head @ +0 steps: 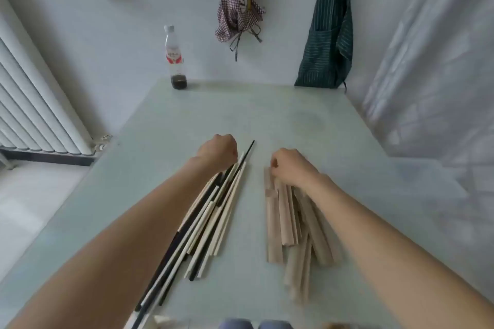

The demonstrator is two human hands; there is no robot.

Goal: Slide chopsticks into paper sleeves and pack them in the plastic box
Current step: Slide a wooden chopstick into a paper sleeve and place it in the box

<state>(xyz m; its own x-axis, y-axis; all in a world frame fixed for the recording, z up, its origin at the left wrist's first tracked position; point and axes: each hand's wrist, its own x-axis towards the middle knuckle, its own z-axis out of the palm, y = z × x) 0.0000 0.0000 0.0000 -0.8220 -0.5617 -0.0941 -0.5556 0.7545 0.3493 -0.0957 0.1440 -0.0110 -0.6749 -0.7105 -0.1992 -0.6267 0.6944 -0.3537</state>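
The chopsticks lie in a loose pile a little left of the middle of the frame, black and pale ones mixed, and the paper sleeves lie in a second pile just right of the middle, with a bare strip of the desk between the two piles. Both piles have nearly the same long axis: it runs from the lower edge of the frame up toward the center, so a stick and a sleeve are already almost parallel. The left hand sits at the upper end of the chopstick pile, fingers curled under; it seems to touch the stick tips, but whether this grip really holds one I cannot tell, because the fingers are hidden behind the back of the hand. The right hand is at the upper end of the sleeve pile and its fingertips seem to pinch the top of a sleeve. So each hand is the nearer one to its own pile, and I judge the coming move turns on bringing one stick tip across the strip to a sleeve mouth, along that common axis. No plastic box is visible in the frame.
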